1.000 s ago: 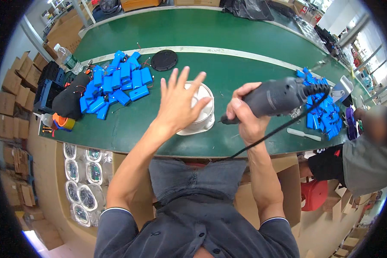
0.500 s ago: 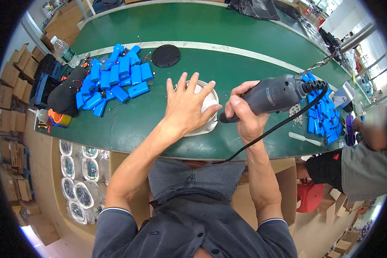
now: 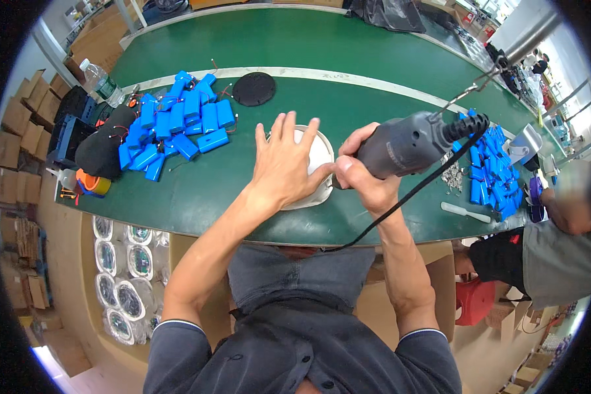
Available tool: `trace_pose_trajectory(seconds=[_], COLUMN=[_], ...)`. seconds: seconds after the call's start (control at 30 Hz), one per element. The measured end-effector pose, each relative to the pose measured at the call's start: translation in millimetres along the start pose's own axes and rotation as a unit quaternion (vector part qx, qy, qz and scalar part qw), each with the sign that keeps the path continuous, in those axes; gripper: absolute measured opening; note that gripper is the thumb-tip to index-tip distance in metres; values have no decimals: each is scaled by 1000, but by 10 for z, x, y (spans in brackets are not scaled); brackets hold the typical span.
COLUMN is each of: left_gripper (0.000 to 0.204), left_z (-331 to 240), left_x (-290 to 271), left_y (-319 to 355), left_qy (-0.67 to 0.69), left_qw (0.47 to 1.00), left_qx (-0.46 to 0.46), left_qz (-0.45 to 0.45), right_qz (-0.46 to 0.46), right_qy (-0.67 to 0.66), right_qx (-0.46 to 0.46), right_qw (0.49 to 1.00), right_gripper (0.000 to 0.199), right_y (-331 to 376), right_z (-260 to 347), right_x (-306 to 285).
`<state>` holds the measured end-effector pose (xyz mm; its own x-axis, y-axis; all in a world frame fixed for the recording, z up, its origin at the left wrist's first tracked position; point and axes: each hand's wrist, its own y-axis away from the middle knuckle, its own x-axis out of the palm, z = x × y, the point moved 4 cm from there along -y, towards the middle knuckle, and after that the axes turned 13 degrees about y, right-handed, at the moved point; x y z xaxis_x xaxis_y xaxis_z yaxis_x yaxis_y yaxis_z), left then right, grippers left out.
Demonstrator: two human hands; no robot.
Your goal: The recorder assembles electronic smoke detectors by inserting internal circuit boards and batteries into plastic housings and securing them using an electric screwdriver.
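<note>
A round white housing (image 3: 320, 154) lies on the green table in front of me. My left hand (image 3: 279, 164) rests across its left side, fingers spread and thumb stretched to the right. Gripped in my right hand (image 3: 374, 187) is a dark grey electric screwdriver (image 3: 407, 146), tilted, its nose at the housing's right rim near my left thumb. The bit's tip is hidden by my fingers. A black cable runs from the tool's back end down past my right wrist. Beyond the housing lies a black mesh disc (image 3: 255, 89).
Blue battery packs (image 3: 176, 119) are heaped at left, with another blue pile (image 3: 496, 172) at right. Near that pile lie small screws (image 3: 452, 176) and a white plastic spatula-like tool (image 3: 465, 211). A bottle (image 3: 102, 83) stands far left. Another person (image 3: 561, 256) is at right.
The screwdriver and my right hand have shifted slightly left, its nose closer to my left thumb. My left hand stays on the housing.
</note>
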<state>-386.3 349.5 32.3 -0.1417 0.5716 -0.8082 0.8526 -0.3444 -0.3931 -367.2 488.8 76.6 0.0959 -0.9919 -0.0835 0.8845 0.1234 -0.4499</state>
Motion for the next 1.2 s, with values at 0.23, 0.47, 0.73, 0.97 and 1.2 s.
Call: trace_pose_trajectory(seconds=[0.23, 0.47, 0.73, 0.97, 1.2], left_gripper=[83, 91, 90, 89, 88], left_z=[42, -143, -132, -119, -139], left_x=[-65, -129, -71, -95, -66], left_y=[-120, -2, 15, 29, 25], left_qy=[80, 40, 28, 41, 26], left_qw=[978, 941, 967, 969, 968], left_qx=[79, 151, 140, 134, 144], left_qz=[174, 302, 210, 202, 206], right_qz=[-107, -91, -76, -79, 23], right_qy=[-43, -51, -85, -32, 37], right_qx=[14, 25, 31, 11, -5], right_qw=[993, 994, 993, 996, 999], right_gripper=[22, 23, 21, 22, 17], right_y=[81, 102, 45, 5, -73], right_z=[182, 120, -89, -70, -71], right_x=[-383, -339, -229, -171, -46])
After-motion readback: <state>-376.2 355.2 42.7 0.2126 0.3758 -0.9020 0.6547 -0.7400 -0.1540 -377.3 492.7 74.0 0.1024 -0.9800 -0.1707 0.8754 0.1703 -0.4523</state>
